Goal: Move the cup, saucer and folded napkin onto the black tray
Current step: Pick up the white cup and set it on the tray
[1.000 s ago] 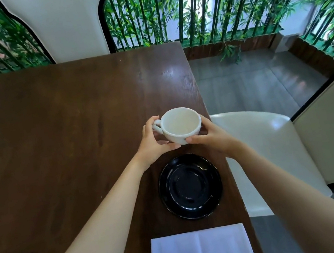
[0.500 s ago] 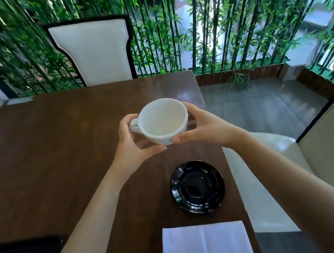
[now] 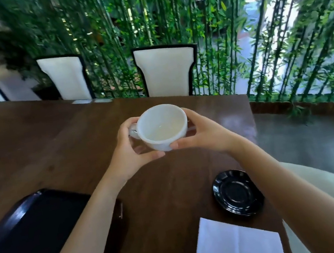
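Cup (image 3: 162, 127) held aloft over table (image 3: 29, 137) between left hand (image 3: 129, 153) and right hand (image 3: 203, 134), both grips closed round it; black tray (image 3: 35, 234) down-left, nearer left hand.

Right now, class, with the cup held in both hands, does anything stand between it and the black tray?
Nothing visible does. The cup is held above the table by the left hand and right hand. The black tray lies lower left; only bare tabletop and the left forearm lie between.
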The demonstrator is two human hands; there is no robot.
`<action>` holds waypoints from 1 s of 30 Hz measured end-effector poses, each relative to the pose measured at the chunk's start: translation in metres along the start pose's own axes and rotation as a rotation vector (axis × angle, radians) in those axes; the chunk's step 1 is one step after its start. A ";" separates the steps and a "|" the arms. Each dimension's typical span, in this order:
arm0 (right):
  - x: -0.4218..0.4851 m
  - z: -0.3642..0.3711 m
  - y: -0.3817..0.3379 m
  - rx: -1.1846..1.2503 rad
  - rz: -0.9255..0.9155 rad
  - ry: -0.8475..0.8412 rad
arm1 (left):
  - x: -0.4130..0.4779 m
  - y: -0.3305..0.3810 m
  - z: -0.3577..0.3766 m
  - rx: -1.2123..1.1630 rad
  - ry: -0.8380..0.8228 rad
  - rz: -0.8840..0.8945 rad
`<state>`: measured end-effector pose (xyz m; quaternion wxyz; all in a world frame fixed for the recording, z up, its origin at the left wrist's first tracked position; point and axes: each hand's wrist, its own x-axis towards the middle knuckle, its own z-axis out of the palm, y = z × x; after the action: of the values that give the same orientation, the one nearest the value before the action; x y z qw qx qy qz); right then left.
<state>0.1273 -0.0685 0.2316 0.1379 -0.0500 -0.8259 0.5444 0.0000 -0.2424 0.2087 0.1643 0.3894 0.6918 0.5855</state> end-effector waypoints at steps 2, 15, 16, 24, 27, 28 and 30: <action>0.008 0.022 -0.007 0.006 -0.024 -0.045 | -0.018 0.000 -0.021 -0.002 0.041 -0.034; 0.068 0.190 -0.031 0.093 -0.042 -0.333 | -0.115 -0.048 -0.173 0.035 0.265 -0.140; 0.073 0.204 -0.030 0.097 -0.031 -0.340 | -0.119 -0.054 -0.183 0.043 0.275 -0.144; 0.113 0.309 -0.010 0.137 0.097 -0.414 | -0.141 -0.120 -0.262 0.158 0.311 -0.247; 0.126 0.345 0.008 0.206 0.159 -0.414 | -0.143 -0.155 -0.284 0.179 0.312 -0.266; 0.130 0.356 0.015 0.224 0.181 -0.406 | -0.144 -0.167 -0.290 0.196 0.314 -0.269; 0.137 0.376 0.033 0.257 0.230 -0.383 | -0.144 -0.192 -0.298 0.223 0.316 -0.287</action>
<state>-0.1125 -0.3563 0.0865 -0.0789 -0.0216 -0.7499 0.6565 -0.1778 -0.5530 0.0737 0.0913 0.2064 0.8174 0.5300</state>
